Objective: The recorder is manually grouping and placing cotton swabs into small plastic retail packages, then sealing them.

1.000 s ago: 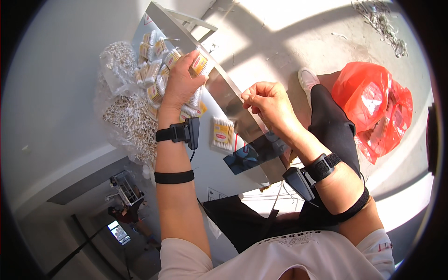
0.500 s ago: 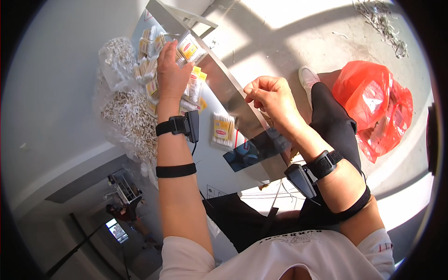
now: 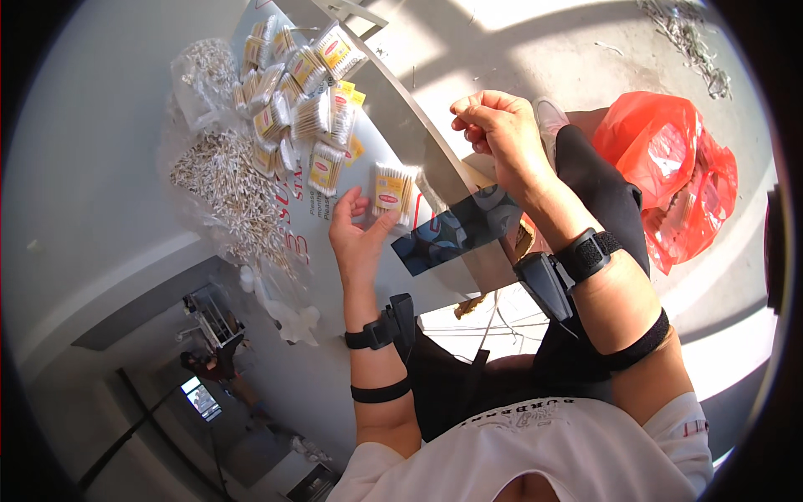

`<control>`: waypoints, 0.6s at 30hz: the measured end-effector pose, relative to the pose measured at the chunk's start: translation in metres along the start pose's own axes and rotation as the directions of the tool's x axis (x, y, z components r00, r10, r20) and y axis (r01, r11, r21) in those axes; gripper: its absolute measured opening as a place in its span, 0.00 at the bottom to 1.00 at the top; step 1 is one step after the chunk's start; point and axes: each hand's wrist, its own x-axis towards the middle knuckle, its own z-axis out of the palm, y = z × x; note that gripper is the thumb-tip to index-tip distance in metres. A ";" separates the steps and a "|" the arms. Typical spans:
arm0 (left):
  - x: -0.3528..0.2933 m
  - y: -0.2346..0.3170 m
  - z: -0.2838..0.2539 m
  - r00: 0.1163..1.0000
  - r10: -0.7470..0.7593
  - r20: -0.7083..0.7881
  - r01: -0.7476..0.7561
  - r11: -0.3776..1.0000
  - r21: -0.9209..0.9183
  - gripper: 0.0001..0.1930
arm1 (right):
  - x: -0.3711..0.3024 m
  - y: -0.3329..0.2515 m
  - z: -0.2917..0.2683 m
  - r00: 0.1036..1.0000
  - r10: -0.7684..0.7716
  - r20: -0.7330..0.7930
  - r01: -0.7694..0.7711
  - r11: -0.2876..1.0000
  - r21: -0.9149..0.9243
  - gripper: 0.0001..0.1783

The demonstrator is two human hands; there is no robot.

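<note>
A clear pack of cotton swabs (image 3: 393,194) with a yellow label lies by itself near the right edge of the table. My left hand (image 3: 358,230) is beside it, thumb and fingers apart; the thumb tip is at the pack's lower left corner, and I cannot tell whether it presses on it. Raised past the table edge, my right hand (image 3: 502,134) has its fingers curled and pinched together; anything in the pinch is too small to make out. Several more swab packs (image 3: 309,117) are heaped further up the table.
Left of the heap sits a clear bag (image 3: 226,184) spilling loose cotton swabs. A red plastic bag (image 3: 661,159) stands on the floor at the right, beside my leg. Swab litter (image 3: 690,46) lies on the far floor. In the background, lower left, is a person (image 3: 222,368).
My left hand has come down from the heap of packs to the single pack near the table edge. My right hand has risen a little, still pinched.
</note>
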 end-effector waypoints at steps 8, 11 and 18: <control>0.002 0.014 0.007 0.976 -0.024 0.215 0.087 0.954 -0.287 0.16 | -0.004 0.001 0.002 0.969 -0.041 0.244 0.100 0.967 -0.235 0.02; -0.004 0.037 0.009 0.991 0.024 0.132 0.046 0.863 -0.504 0.16 | -0.012 0.003 0.004 0.886 -0.095 0.453 0.249 0.923 -0.293 0.13; -0.001 0.046 0.004 0.989 0.145 0.014 -0.116 0.843 -0.525 0.17 | -0.035 0.007 0.024 0.786 -0.119 0.607 0.266 0.951 -0.159 0.14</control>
